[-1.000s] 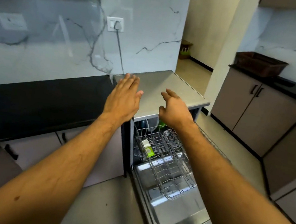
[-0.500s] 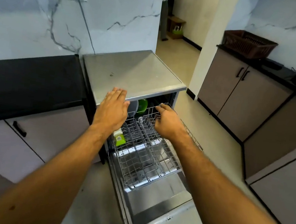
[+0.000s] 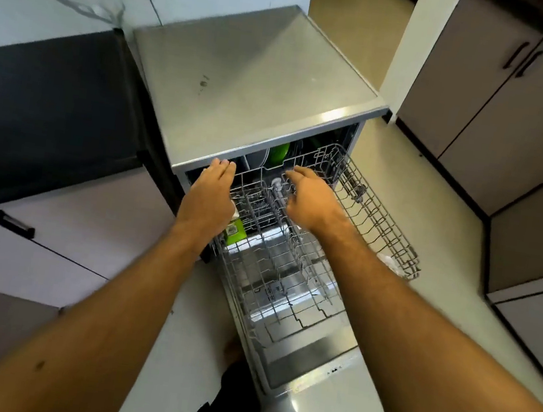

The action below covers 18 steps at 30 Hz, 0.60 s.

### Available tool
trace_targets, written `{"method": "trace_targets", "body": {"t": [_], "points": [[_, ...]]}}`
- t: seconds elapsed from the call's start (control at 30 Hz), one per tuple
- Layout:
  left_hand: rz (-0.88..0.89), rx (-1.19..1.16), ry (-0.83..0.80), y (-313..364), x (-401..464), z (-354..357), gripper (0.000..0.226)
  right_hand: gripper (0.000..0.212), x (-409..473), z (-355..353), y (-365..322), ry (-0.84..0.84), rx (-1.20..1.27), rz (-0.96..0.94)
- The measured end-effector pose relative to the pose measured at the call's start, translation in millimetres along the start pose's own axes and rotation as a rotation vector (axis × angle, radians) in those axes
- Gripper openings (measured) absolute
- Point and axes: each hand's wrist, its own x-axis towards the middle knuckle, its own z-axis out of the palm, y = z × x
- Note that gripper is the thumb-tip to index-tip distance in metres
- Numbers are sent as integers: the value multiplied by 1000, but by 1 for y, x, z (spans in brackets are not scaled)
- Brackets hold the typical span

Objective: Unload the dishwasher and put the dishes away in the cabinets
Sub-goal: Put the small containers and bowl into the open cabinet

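Dishwasher (image 3: pixel 256 76) door down, upper wire rack (image 3: pixel 296 243) pulled out over it. Left hand (image 3: pixel 208 194) hovers flat at the rack's left edge, fingers straight, holding nothing. Right hand (image 3: pixel 305 198) over the rack's middle, fingers relaxed, grip empty. Green dish (image 3: pixel 278 153) stands upright at the rack's back, under the dishwasher's top. Green packet (image 3: pixel 235 230) beside the left wrist.

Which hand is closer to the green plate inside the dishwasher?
The right hand. It reaches over the rack just below the green plate, while the left hand sits farther off to the plate's left, at the dishwasher's front edge.
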Motion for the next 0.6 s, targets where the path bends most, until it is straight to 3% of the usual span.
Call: {"method": "trace_targets", "body": {"t": [0.3, 0.6], "points": [[-125, 9, -157, -50, 64, 76, 61, 69, 87, 70, 27, -55, 27, 72], [-117, 9, -294, -76, 99, 154, 59, 72, 119, 165, 55, -128, 65, 101]]}}
